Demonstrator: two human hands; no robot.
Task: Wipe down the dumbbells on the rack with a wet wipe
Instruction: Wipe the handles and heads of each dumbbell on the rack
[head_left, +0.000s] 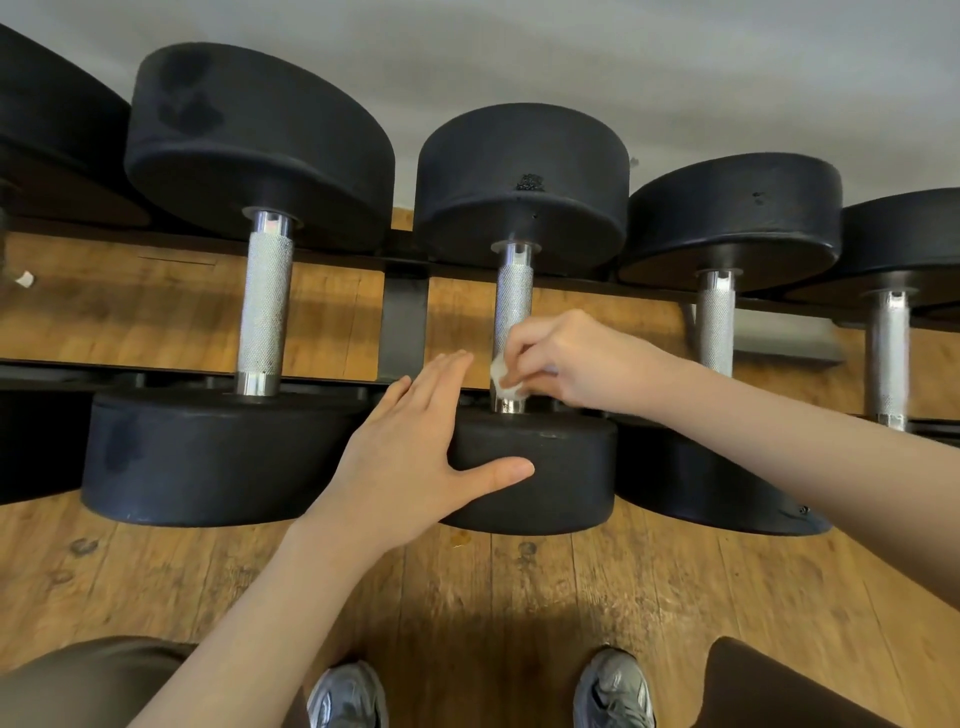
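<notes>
Wet wipe (505, 378) pinched in right hand (576, 364) against handle (513, 306).

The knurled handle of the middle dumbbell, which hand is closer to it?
Right. The right hand has its fingers pressing a wet wipe against the handle near its lower end. The left hand lies flat on the near weight head, beside the handle, not touching it.

The person is wearing no sleeves over the forearms; both hands, left (410, 447) and right (571, 358), are going bare, without rings. Brown trousers (78, 680) are covering the knees, and grey trainers (348, 696) with paler panels are showing below.
</notes>
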